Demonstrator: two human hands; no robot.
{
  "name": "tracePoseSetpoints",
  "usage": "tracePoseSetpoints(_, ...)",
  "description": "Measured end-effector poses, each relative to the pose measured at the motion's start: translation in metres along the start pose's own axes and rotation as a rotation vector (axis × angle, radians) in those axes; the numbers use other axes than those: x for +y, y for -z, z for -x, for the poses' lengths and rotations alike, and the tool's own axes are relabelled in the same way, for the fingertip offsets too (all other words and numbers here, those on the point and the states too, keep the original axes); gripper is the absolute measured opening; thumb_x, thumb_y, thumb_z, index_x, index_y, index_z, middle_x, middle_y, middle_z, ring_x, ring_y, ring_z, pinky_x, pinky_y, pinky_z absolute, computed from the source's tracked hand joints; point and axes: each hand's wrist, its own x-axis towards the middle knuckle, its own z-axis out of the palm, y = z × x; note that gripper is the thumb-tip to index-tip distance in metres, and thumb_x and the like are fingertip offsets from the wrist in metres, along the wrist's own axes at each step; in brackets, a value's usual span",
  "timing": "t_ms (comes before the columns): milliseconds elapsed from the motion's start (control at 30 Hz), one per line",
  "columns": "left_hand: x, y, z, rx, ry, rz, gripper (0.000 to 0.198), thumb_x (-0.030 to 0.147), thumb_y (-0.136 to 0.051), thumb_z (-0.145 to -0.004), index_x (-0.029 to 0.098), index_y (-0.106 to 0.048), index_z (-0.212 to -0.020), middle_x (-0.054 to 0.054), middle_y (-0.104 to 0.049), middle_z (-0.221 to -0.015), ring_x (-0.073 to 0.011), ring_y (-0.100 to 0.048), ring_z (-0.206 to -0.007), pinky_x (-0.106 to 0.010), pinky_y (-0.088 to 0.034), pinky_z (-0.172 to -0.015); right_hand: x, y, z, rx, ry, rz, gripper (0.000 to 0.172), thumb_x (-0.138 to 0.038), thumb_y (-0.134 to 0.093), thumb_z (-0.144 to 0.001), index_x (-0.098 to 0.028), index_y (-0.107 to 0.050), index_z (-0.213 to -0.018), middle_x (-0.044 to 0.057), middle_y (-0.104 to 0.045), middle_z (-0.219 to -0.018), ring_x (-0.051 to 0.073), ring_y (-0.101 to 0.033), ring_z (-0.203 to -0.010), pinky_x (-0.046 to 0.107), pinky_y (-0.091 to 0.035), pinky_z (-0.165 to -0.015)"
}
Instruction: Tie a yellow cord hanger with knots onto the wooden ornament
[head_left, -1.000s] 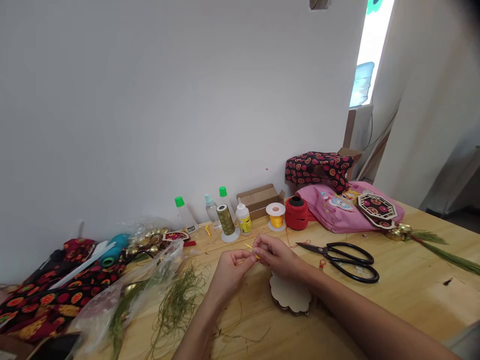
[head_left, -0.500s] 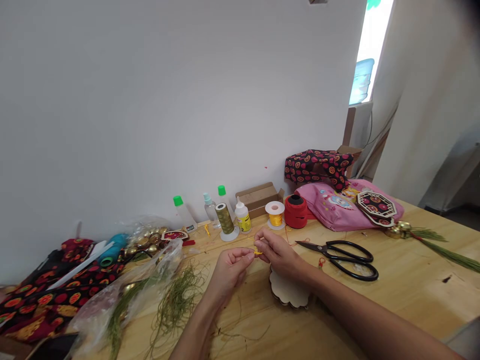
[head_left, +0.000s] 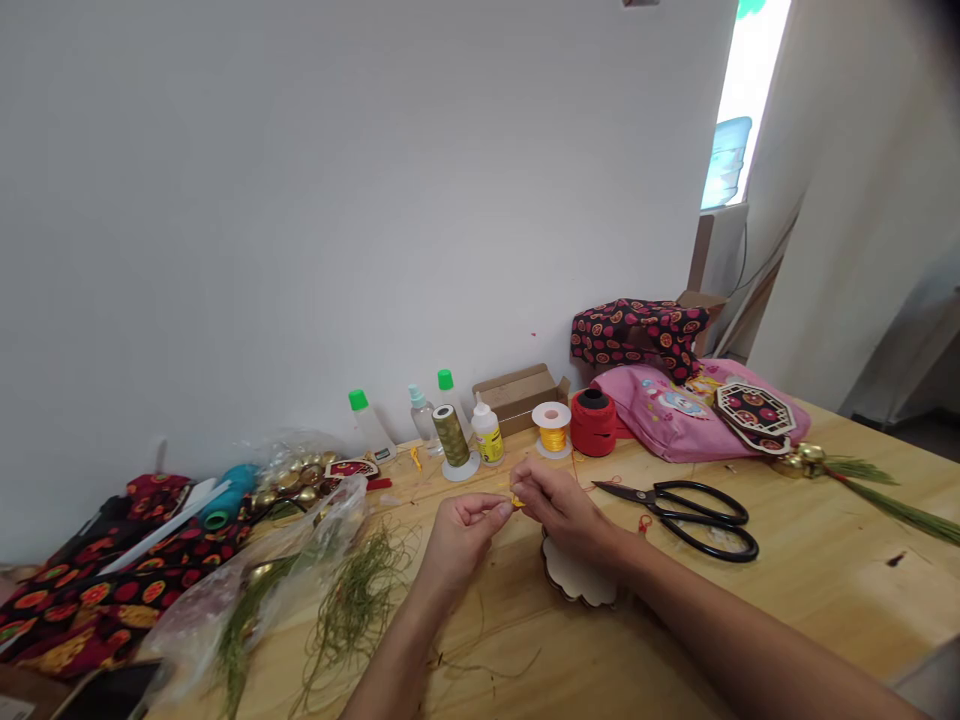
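A small piece of yellow cord (head_left: 517,502) is pinched between the fingertips of both hands, above the wooden table (head_left: 480,690). My left hand (head_left: 466,535) comes from the left, thumb and forefinger closed on the cord. My right hand (head_left: 559,510) holds the cord's other side with bent fingers, which hide part of it. Beneath the right hand and wrist lies a pale, scallop-edged wooden plaque (head_left: 577,575), partly covered by the hand. Black-handled scissors (head_left: 667,505) rest to the right of that hand, with a short red cord loop (head_left: 644,524) near their blades.
Behind the hands stand a yellow cord spool (head_left: 553,440), a red thread cone (head_left: 593,425), a glue bottle (head_left: 487,436) and an olive thread spool (head_left: 451,440). Green threads (head_left: 352,600) and a plastic bag (head_left: 202,610) spread at left. A pink bag (head_left: 652,410) sits back right.
Both hands stay pinched on the yellow cord, with the fingertips shifted only slightly. Less of the cord shows between them now. The whole view has moved a little.
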Motion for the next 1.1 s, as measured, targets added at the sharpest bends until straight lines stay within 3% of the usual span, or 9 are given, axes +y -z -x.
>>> tracePoseSetpoints(333, 0.003, -0.001, 0.002, 0.000, -0.059, -0.043, 0.028, 0.037, -0.064, -0.057, 0.012, -0.068, -0.070, 0.010, -0.025, -0.032, -0.0031, -0.013, -0.033, -0.020, -0.010, -0.035, -0.001, -0.001, -0.005, 0.020, -0.154, -0.298, 0.019, -0.038, -0.041, -0.079, -0.019, -0.037, -0.076, -0.009, -0.022, -0.051, 0.005, -0.022, -0.041, 0.018, -0.019, -0.039)
tracePoseSetpoints(467, -0.002, 0.000, -0.002, 0.013, -0.023, -0.003, 0.029, 0.037, -0.064, -0.057, 0.012, -0.066, -0.070, 0.011, -0.026, -0.033, -0.0019, -0.013, -0.031, -0.019, -0.008, -0.034, 0.000, 0.002, -0.007, -0.031, -0.162, -0.291, 0.021, -0.039, -0.042, -0.078, -0.019, -0.038, -0.076, -0.009, -0.024, -0.051, 0.004, -0.022, -0.041, 0.017, -0.019, -0.039)
tracePoseSetpoints(733, -0.007, 0.006, -0.004, -0.018, -0.045, 0.071, 0.026, 0.034, -0.063, -0.061, 0.010, -0.063, -0.072, 0.010, -0.029, -0.035, -0.0007, -0.012, -0.032, -0.019, -0.004, -0.034, -0.003, 0.002, -0.003, -0.017, -0.120, -0.118, 0.015, -0.033, -0.036, -0.082, -0.019, -0.037, -0.080, -0.006, -0.043, -0.052, 0.006, -0.035, -0.043, 0.018, -0.027, -0.042)
tracePoseSetpoints(1100, -0.005, 0.005, -0.004, 0.063, -0.049, -0.019, 0.029, 0.035, -0.067, -0.053, 0.011, -0.063, -0.068, 0.011, -0.027, -0.033, -0.0013, -0.014, -0.033, -0.018, -0.007, -0.035, 0.003, -0.001, -0.004, 0.007, -0.055, -0.076, 0.015, -0.032, -0.042, -0.079, -0.018, -0.042, -0.073, -0.006, -0.037, -0.051, 0.007, -0.036, -0.046, 0.019, -0.027, -0.044)
